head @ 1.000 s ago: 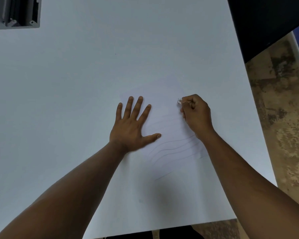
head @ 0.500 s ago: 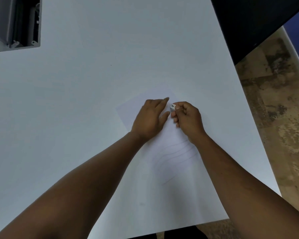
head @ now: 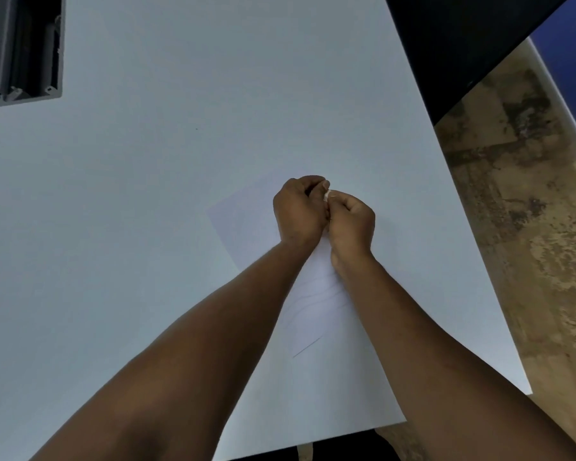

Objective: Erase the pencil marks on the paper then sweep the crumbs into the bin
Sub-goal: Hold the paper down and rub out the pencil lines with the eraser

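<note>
Your fingertips [head: 334,195] pinch a small white eraser [head: 327,194] between both hands | right hand [head: 352,221] and left hand [head: 298,209] curled, touching, above the paper [head: 246,224] | faint pencil marks [head: 316,299] between your forearms | white table [head: 147,194] | grey bin [head: 20,48] far left corner
</note>
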Action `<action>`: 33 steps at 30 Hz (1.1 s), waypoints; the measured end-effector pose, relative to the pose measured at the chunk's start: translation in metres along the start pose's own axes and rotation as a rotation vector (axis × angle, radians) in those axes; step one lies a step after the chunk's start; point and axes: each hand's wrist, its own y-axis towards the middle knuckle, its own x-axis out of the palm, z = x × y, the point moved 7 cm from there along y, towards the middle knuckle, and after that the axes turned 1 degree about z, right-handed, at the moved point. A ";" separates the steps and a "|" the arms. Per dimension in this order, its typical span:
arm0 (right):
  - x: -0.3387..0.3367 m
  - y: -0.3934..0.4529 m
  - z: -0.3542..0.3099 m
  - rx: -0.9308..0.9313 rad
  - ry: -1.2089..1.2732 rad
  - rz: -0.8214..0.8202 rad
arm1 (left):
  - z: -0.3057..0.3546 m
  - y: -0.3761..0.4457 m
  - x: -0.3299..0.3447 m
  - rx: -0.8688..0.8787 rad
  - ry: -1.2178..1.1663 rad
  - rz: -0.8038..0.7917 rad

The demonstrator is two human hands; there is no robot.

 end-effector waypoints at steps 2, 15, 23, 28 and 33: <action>-0.003 0.001 0.000 -0.027 -0.039 0.062 | -0.002 -0.001 0.003 -0.060 -0.036 0.035; -0.041 0.001 0.001 -0.104 0.025 0.156 | 0.007 0.002 0.017 0.148 0.116 -0.120; -0.032 -0.003 0.010 -0.043 0.072 0.031 | -0.006 -0.001 0.013 0.110 0.147 -0.319; -0.030 0.003 0.000 -0.055 0.080 0.013 | -0.005 -0.002 0.019 -0.003 0.039 -0.395; -0.037 0.013 -0.009 -0.075 0.043 0.042 | -0.003 0.007 0.012 -0.006 -0.019 -0.354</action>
